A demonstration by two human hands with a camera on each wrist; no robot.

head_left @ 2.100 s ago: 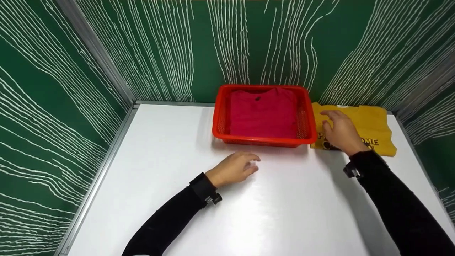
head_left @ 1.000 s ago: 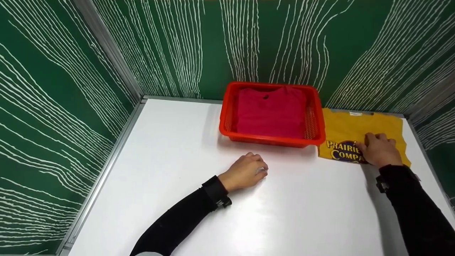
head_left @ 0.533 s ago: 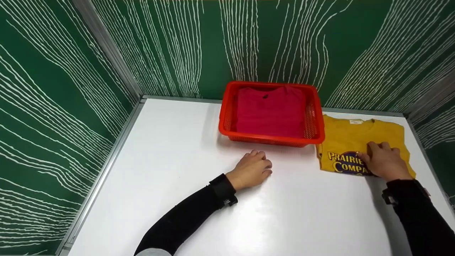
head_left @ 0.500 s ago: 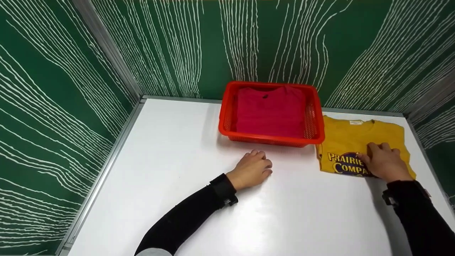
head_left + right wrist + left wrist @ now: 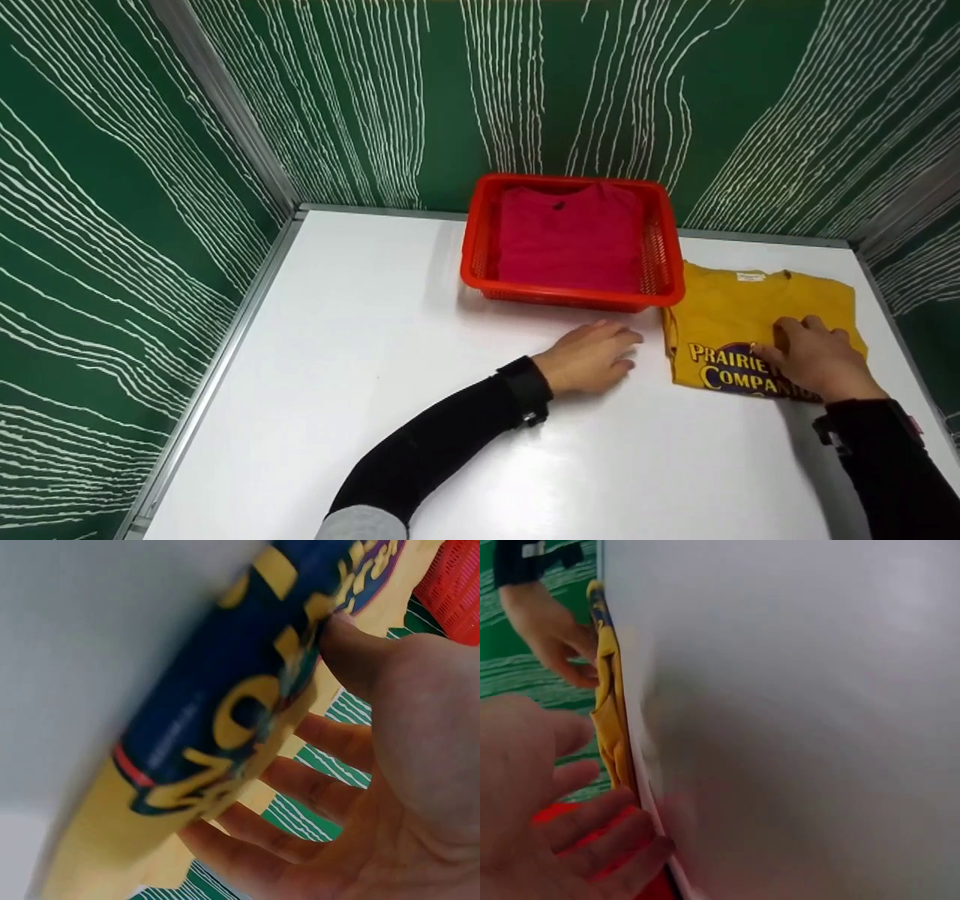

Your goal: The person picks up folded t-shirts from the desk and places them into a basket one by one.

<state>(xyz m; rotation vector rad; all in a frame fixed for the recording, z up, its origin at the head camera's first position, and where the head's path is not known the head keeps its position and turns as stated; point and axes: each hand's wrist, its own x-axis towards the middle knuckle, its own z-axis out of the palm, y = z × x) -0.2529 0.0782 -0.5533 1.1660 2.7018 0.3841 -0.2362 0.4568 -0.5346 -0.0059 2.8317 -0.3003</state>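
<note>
A folded yellow T-shirt (image 5: pixel 739 307), printed with dark blue and yellow lettering, lies on the right side of the white table. My right hand (image 5: pixel 819 360) rests on its lower right part, thumb and fingertips spread and pressing on the cloth. In the right wrist view, the shirt's folded front edge (image 5: pixel 202 720) passes close by the thumb. My left hand (image 5: pixel 591 358) holds nothing; it is just left of the shirt and in front of the basket, fingers extended towards the shirt. In the left wrist view, the shirt's side (image 5: pixel 611 712) shows its folded layers beyond the left fingers.
A red plastic basket (image 5: pixel 570 295) stands at the back of the white table (image 5: pixel 360 337), right beside the yellow shirt. Inside it lies a folded pink-red shirt (image 5: pixel 570 240). Green walls (image 5: pixel 435 105) with white wavy lines enclose the table's back and sides.
The right hand has moved onto the yellow T-shirt and drawn it nearer, away from the back wall. The left hand has moved right, its fingers extending towards the shirt. The basket stays put.
</note>
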